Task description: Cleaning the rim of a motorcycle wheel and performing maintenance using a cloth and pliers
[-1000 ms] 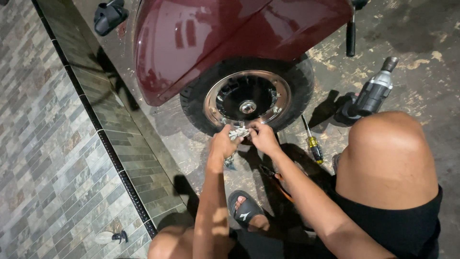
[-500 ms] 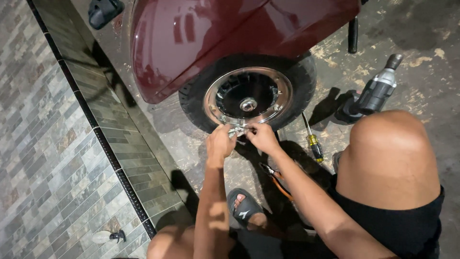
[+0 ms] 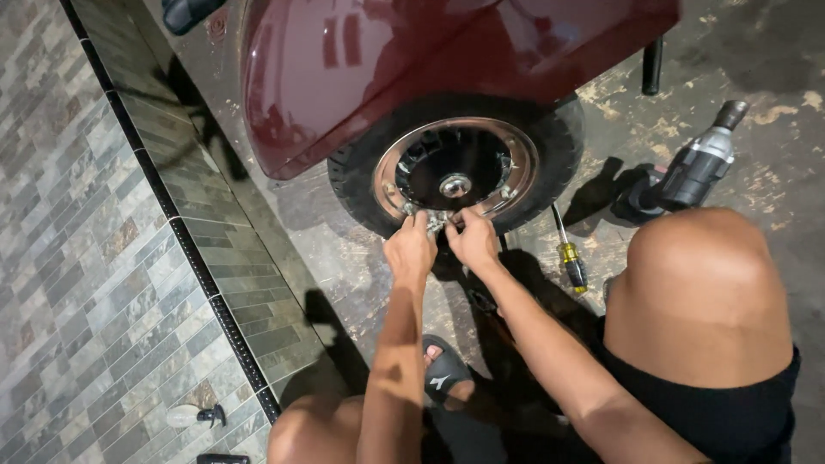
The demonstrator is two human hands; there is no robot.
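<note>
Fingers of both hands pinch together around a small bright metal part [image 3: 436, 222] at the near rim of a wheel [image 3: 455, 172]; it is too small to tell what kind of part it is. The left hand [image 3: 410, 249] closes on it from the left, the right hand [image 3: 472, 241] from the right, and the fingertips of the two hands nearly meet over it. The part sits just below the wheel's dark hub plate [image 3: 447, 163], touching or very close to the chrome rim. A black tyre rings the rim, and a dark red body panel [image 3: 387, 69] overhangs the wheel's far side.

To the right of the right hand, a screwdriver [image 3: 567, 253] with a yellow and black handle lies on the concrete floor [image 3: 773, 103]. Farther right and farther off lies a dark power driver [image 3: 692, 172]. The person's right knee [image 3: 700, 292] rises at the near right, and a foot in a dark sandal [image 3: 445, 374] shows between the forearms. A tiled strip [image 3: 86, 258] runs along the left.
</note>
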